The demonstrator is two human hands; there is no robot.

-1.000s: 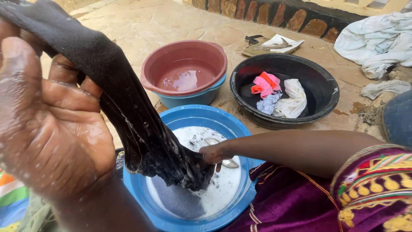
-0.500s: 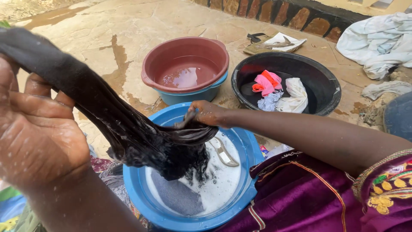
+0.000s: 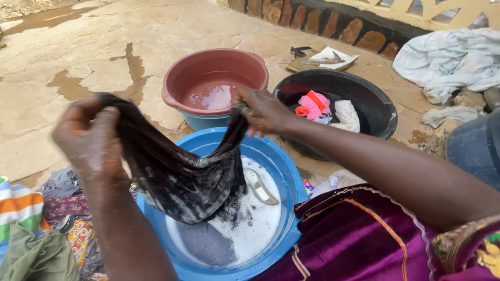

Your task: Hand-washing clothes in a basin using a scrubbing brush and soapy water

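Note:
A wet black garment (image 3: 177, 171) hangs stretched between both hands above a blue basin (image 3: 289, 198) of soapy water. My left hand (image 3: 88, 138) grips its left end, raised over the basin's left rim. My right hand (image 3: 263, 109) clutches the other end near the basin's far rim. The cloth's middle sags down to the suds. A grey cloth (image 3: 205, 244) and a pale looped item (image 3: 260, 187) lie in the foam.
A red basin (image 3: 208, 67) of water rests on a blue one just beyond. To the right is a black basin (image 3: 375, 104) with pink and white clothes (image 3: 325, 109). Coloured laundry (image 3: 36, 224) is piled at left, pale sheets (image 3: 448, 60) at far right, sandals (image 3: 317, 58) by the wall.
My right hand rose out of the suds with the garment's lower end and moved up and right. My left hand dropped lower, so the cloth now spreads between both hands.

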